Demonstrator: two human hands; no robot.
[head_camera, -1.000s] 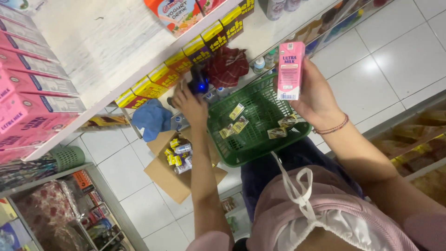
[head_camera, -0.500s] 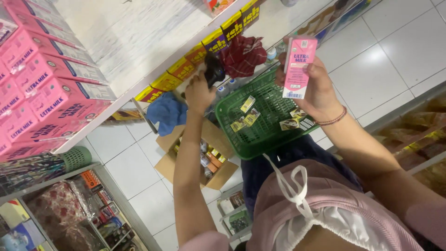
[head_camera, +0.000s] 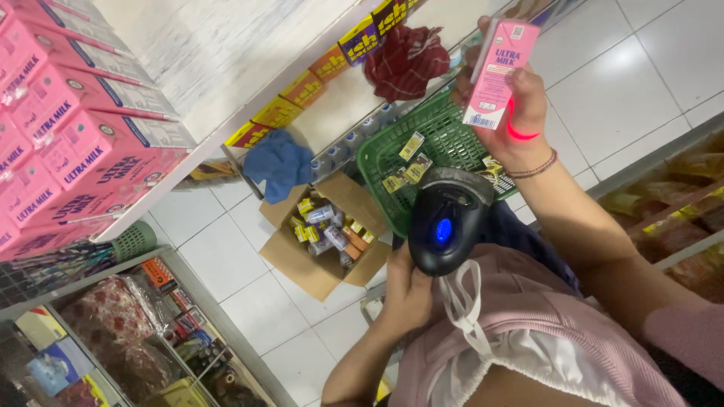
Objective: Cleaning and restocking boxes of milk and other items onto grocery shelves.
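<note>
**A:** What does each hand hold, and where is the carton?

**B:** The right hand [head_camera: 520, 113] is clamped around a tall pink rectangular cardboard drink carton [head_camera: 498, 71], raised above a green plastic mesh shopping basket [head_camera: 445, 143]. The left hand [head_camera: 407, 290] is wrapped tight on the grip of a black, rounded handheld barcode scanner [head_camera: 449, 218] with a blue light glowing on its back. The scanner sits lower, close to the person's pink top, well apart from the carton.

**A:** Which way does the carton point?

**B:** Its long axis runs nearly up and down the frame, leaning a little to the right at the top. The top end points toward the white shelf edge with yellow price labels [head_camera: 302, 90]; the bottom end, with a barcode panel, points down toward the scanner. The broad printed face is turned to the camera.

**A:** What could go wrong?

**B:** A red glow falls on the right wrist, beside the carton's lower corner, not on the barcode. In my judgement the beam is off the code, so a read could fail unless carton or scanner is tilted. The grip is also around the carton's far side only; a loose squeeze might drop it into the basket, onto the small packets [head_camera: 411, 162] there, or past it toward the open brown cardboard box [head_camera: 320, 241] on the white tiled floor [head_camera: 264, 301].
</note>
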